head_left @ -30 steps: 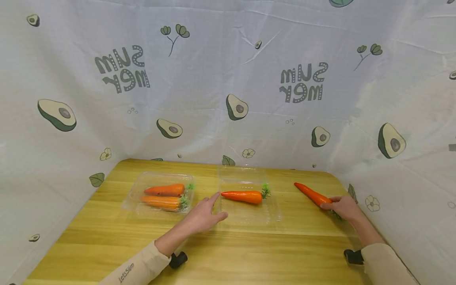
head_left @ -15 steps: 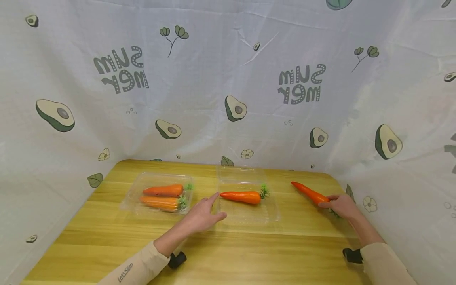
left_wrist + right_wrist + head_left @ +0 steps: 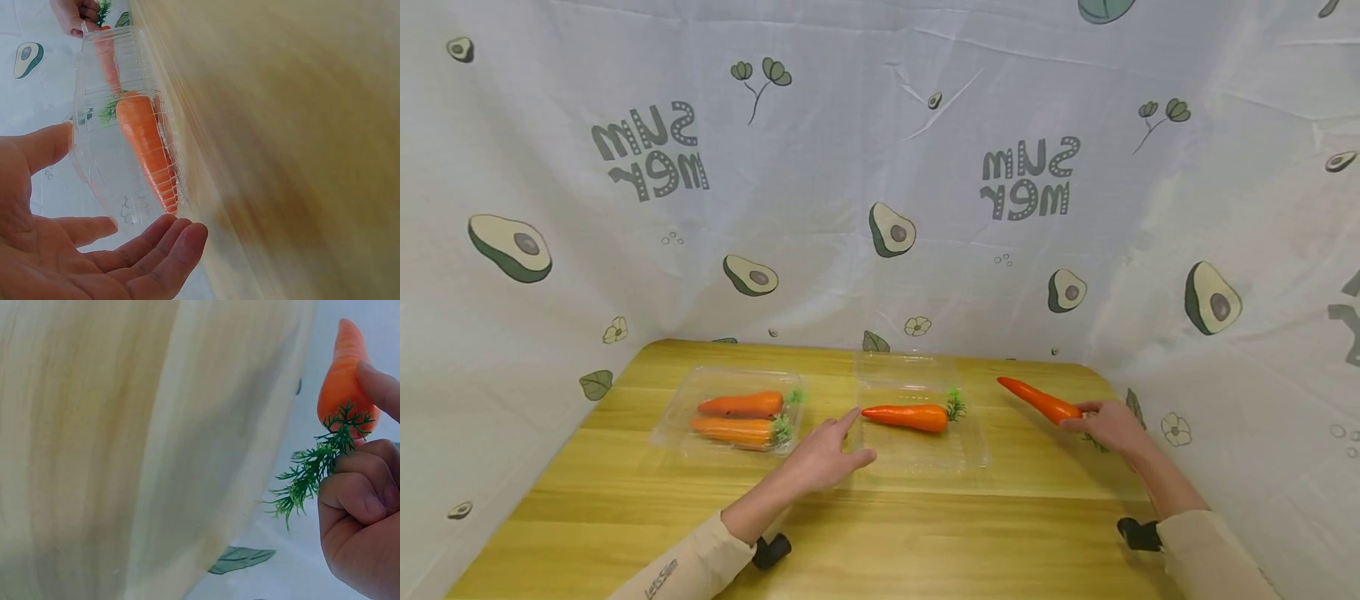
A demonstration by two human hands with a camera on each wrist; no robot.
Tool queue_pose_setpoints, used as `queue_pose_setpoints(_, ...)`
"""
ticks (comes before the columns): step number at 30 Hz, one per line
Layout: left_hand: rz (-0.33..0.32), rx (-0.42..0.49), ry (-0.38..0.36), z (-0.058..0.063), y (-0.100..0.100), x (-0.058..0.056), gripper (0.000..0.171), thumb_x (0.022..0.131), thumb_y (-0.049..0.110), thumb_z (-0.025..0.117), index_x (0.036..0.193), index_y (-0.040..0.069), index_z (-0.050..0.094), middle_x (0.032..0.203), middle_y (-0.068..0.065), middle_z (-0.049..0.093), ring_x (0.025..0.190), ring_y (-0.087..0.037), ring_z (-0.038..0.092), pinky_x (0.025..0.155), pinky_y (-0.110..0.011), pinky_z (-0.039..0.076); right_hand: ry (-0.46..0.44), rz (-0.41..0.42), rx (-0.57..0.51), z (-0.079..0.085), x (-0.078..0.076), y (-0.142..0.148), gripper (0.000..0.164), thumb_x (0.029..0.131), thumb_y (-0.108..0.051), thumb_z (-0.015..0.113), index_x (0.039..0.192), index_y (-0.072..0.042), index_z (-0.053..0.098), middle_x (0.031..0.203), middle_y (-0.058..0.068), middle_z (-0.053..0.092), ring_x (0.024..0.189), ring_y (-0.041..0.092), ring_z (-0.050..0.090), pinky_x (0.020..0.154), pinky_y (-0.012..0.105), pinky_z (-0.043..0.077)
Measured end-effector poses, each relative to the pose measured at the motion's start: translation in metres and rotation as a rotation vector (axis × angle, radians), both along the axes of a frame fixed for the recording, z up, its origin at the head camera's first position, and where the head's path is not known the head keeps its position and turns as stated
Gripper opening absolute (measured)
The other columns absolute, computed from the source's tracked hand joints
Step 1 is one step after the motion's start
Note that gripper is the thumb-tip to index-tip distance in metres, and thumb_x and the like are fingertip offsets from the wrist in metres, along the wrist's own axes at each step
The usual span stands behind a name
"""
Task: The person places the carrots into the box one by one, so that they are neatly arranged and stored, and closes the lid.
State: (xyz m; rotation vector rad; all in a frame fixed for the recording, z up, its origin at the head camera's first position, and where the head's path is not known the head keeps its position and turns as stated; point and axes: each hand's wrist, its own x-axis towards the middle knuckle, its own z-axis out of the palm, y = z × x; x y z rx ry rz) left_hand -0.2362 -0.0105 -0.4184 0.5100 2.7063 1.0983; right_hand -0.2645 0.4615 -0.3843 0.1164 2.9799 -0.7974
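At the right of the head view, my right hand (image 3: 1108, 427) pinches an orange carrot (image 3: 1036, 400) near its leafy end, its tip pointing up and left. The right wrist view shows my thumb on that carrot (image 3: 347, 381), with green leaves hanging beside the curled fingers. My left hand (image 3: 823, 457) has its fingers extended at the left edge of an open clear plastic clamshell box (image 3: 917, 460); whether it touches is hard to tell. Another carrot (image 3: 910, 417) lies inside this box, leaves to the right. In the left wrist view, the box wall (image 3: 94, 181) stands just beyond my fingers.
A second clear box (image 3: 677, 417), its lid down, holds two carrots (image 3: 741, 405) at the left of the wooden table (image 3: 880, 542). A printed white curtain (image 3: 820, 208) stands behind the table and along both sides.
My right hand has raised the carrot slightly from the table and shifted it a little left. The left hand and the boxes stay in place; the head view has turned slightly.
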Motion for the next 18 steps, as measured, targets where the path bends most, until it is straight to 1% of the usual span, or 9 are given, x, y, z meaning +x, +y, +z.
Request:
queue_pose_setpoints(5,-0.002,-0.005,0.010,-0.002,0.000,0.000,0.079,0.096,0.048,0.064,0.160,0.015,0.030,0.150,-0.026,0.047,0.141,-0.043,0.042,0.108,-0.061,0.040,0.016,0.013,-0.018,0.008,0.001,-0.011,0.070,0.092,-0.037,0.073,0.129,0.019,0.054,0.110,0.028,0.061,0.087,0.028,0.051,0.068,0.033,0.036)
queue_pose_setpoints(12,-0.004,-0.014,0.018,-0.002,0.000,0.000,0.079,0.096,0.048,0.064,0.160,0.015,0.030,0.150,-0.024,0.048,0.142,-0.042,0.041,0.109,-0.062,0.039,0.013,0.021,-0.041,0.014,0.000,-0.021,0.073,0.091,-0.039,0.074,0.133,0.017,0.053,0.110,0.025,0.060,0.083,0.026,0.047,0.065,0.032,0.031)
queue_pose_setpoints(16,-0.007,-0.017,0.024,-0.002,0.000,0.000,0.079,0.097,0.048,0.064,0.160,0.014,0.030,0.149,-0.027,0.047,0.139,-0.042,0.045,0.106,-0.060,0.042,0.012,0.029,-0.059,0.018,0.002,-0.028,0.074,0.091,-0.041,0.074,0.134,0.016,0.053,0.099,0.016,0.059,0.075,0.022,0.042,0.061,0.031,0.027)
queue_pose_setpoints(18,-0.009,-0.018,0.023,-0.001,0.000,0.000,0.079,0.097,0.048,0.064,0.160,0.014,0.030,0.149,-0.028,0.047,0.137,-0.043,0.047,0.105,-0.060,0.043,0.013,0.033,-0.066,0.022,0.003,-0.032,0.075,0.090,-0.041,0.075,0.134,0.016,0.053,0.097,0.014,0.058,0.074,0.021,0.041,0.061,0.031,0.027)
